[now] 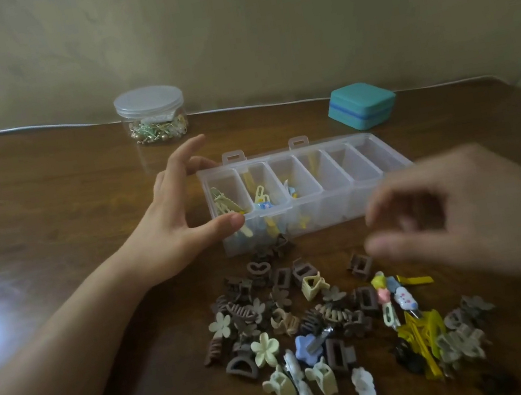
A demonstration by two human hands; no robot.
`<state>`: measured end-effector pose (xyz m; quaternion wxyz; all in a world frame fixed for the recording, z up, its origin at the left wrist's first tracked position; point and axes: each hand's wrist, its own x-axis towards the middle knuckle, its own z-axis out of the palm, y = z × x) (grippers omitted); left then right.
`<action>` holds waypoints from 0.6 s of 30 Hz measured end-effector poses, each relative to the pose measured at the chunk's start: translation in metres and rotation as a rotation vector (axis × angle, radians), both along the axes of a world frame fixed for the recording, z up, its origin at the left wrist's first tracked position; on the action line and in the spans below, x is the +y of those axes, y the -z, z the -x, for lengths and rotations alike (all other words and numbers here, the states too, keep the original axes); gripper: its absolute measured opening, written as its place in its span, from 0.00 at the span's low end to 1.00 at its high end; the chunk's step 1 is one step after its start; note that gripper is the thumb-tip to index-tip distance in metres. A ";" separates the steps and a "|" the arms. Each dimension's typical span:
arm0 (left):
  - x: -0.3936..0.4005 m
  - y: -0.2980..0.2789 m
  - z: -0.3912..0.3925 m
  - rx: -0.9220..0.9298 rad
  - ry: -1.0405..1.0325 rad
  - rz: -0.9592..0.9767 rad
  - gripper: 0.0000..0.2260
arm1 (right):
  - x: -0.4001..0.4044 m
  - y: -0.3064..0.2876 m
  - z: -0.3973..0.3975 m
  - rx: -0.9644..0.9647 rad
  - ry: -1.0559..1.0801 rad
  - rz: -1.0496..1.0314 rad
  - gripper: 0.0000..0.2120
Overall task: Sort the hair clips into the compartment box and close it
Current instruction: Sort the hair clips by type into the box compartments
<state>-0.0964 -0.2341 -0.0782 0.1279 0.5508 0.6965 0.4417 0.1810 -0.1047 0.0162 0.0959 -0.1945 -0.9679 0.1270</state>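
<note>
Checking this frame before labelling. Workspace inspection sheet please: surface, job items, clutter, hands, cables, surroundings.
Surface: brown wooden table, bright glare at its left edge.
Job's things: clear compartment box open; left three compartments hold clips, the rest look empty. Loose hair clips piled in front of it.
Clutter: lidded clear jar of small trinkets; closed teal case.
Hands: left hand steadies the box's left end; right hand blurred above the pile, holding nothing visible.
Cables: white cord along the table's far edge.
Surroundings: plain beige wall.
</note>
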 end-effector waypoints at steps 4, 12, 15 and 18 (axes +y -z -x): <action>0.000 -0.001 0.000 0.002 -0.010 0.005 0.48 | -0.023 0.033 -0.051 -0.029 -0.081 -0.061 0.20; -0.001 -0.002 0.000 -0.001 -0.016 0.000 0.49 | -0.032 0.077 -0.073 0.147 -0.117 -0.142 0.11; 0.000 -0.002 -0.001 -0.004 -0.014 0.000 0.48 | -0.029 0.078 -0.073 0.256 -0.103 -0.226 0.09; 0.000 -0.002 0.000 -0.006 -0.012 -0.002 0.48 | -0.023 0.073 -0.072 0.337 -0.036 -0.229 0.08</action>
